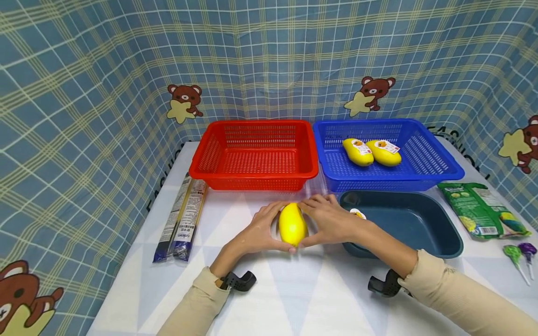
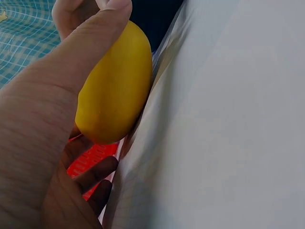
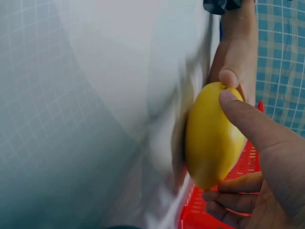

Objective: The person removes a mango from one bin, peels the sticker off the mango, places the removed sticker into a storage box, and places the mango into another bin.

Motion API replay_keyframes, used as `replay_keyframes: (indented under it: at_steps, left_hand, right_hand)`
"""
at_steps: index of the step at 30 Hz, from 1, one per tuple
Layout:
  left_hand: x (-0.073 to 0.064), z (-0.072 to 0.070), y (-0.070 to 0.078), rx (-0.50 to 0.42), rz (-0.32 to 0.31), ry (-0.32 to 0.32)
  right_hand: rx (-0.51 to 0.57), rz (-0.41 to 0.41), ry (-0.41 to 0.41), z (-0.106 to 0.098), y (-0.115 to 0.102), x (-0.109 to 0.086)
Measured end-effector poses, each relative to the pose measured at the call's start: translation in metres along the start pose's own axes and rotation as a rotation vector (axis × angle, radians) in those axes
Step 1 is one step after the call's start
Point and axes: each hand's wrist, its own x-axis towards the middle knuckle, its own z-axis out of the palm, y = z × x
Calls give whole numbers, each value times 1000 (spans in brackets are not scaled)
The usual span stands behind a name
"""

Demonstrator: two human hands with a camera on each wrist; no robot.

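Note:
A yellow mango sits at the middle of the table, its length pointing away from me. My left hand holds it from the left and my right hand from the right. Both thumbs touch its near end, while fingers of each hand reach its far end. In the left wrist view the mango appears against the white cloth, the left thumb across it. The right wrist view shows the right thumb on the mango near its stem spot, close to the other thumb.
Behind are a red basket and a blue basket with two labelled mangoes. A dark tub stands right, a round sticker showing by my wrist. Long packets lie left; a green bag and lollipops right.

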Motion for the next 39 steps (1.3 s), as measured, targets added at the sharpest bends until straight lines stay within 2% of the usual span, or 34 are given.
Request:
replay_keyframes:
  at_steps: [13, 19, 21, 24, 28, 32, 35, 39]
  left_hand:
    - [1, 0, -1, 3, -3, 6]
    - [2, -9, 6, 26, -26, 36]
    - [2, -16, 10, -6, -45, 85]
    - [0, -32, 10, -94, -53, 208]
    - [-3, -56, 8, -169, -8, 390]
    - [-6, -80, 3, -167, 25, 523]
    - [-8, -98, -4, -130, 2, 590]
    - [-11, -120, -15, -81, -69, 662]
  right_hand:
    - [27, 21, -7, 10, -1, 8]
    - [13, 16, 6, 10, -1, 9]
    - [15, 21, 6, 10, -1, 9]
    - [29, 29, -2, 12, -1, 9]
    - [37, 35, -12, 11, -1, 8]
    - [36, 43, -16, 10, -2, 8]
    - [31, 43, -10, 10, -2, 8]
    - [25, 43, -8, 12, -3, 6]
